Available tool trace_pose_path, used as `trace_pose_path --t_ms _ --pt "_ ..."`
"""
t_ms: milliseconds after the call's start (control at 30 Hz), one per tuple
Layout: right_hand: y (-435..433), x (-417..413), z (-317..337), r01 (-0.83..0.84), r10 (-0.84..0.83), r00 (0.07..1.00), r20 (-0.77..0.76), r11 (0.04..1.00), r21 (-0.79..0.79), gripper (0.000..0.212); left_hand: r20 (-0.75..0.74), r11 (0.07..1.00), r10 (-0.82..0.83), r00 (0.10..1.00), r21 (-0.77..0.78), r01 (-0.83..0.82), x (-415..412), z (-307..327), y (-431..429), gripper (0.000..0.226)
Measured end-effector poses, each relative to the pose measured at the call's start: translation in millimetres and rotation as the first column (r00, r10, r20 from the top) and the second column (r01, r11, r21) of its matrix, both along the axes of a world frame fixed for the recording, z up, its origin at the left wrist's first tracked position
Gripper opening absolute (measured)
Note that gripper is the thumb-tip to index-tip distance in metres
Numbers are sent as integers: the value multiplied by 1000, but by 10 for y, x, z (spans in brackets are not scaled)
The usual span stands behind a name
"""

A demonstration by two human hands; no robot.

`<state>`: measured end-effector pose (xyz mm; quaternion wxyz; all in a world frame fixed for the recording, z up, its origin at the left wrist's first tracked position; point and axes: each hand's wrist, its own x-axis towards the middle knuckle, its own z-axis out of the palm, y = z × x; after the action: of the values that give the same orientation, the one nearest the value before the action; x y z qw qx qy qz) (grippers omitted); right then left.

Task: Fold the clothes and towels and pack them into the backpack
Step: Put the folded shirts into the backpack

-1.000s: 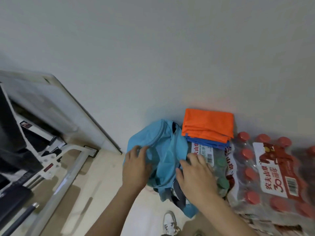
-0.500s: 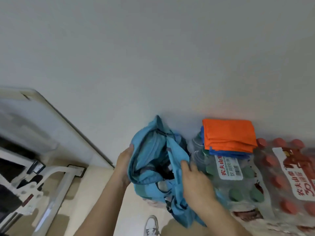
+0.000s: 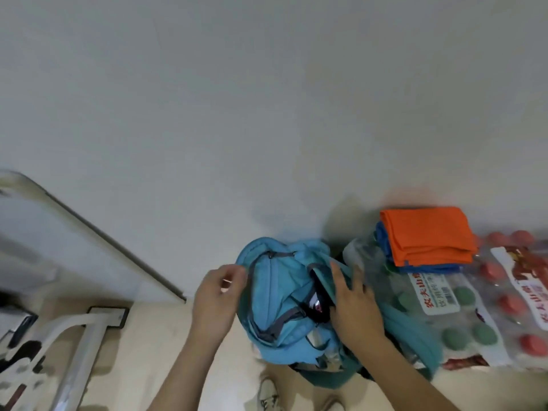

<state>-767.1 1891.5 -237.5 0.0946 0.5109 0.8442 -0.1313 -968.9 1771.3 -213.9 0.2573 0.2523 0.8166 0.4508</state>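
A light blue backpack (image 3: pixel 275 295) stands on the floor against the wall, its top gaping with a dark opening on the right side. My left hand (image 3: pixel 218 295) pinches the bag's left rim. My right hand (image 3: pixel 353 304) grips the right edge of the opening and holds it apart. To the right, a folded orange cloth (image 3: pixel 427 234) lies on a folded blue cloth (image 3: pixel 385 241), both stacked on a pack of water bottles (image 3: pixel 421 304).
A second pack of red-capped bottles (image 3: pixel 516 295) lies at the far right. A white metal frame (image 3: pixel 86 330) and a leaning board (image 3: pixel 59 232) stand at the left. My shoes (image 3: pixel 268 396) show at the bottom on the beige floor.
The view has shifted, so bag and cloths sit further right. My right hand has moved from the bag's outer fabric to the edge of its opening, which gapes wider.
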Motion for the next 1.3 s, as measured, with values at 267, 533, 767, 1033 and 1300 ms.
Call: trace_pose_path --t_ms 267,533,767,1033,1300 --pt "798 -573 -78 351 -892 293 -345 436 -829 17 357 868 -427 831 -97 487 339 -980 35 88" --pt "373 -454 9 286 -413 774 -481 904 -316 61 -152 648 -621 769 -653 393 263 -635 93 99" --pt "-507 -20 -182 332 -393 900 -189 899 -286 91 -64 767 -467 882 -525 368 652 -663 237 88" --pt "239 -241 85 277 -948 -97 -304 268 -923 21 514 992 50 857 -126 18 519 -659 373 55" --pt "424 -4 417 449 -797 411 -443 600 -662 32 460 988 -68 885 -93 124 727 -736 318 69"
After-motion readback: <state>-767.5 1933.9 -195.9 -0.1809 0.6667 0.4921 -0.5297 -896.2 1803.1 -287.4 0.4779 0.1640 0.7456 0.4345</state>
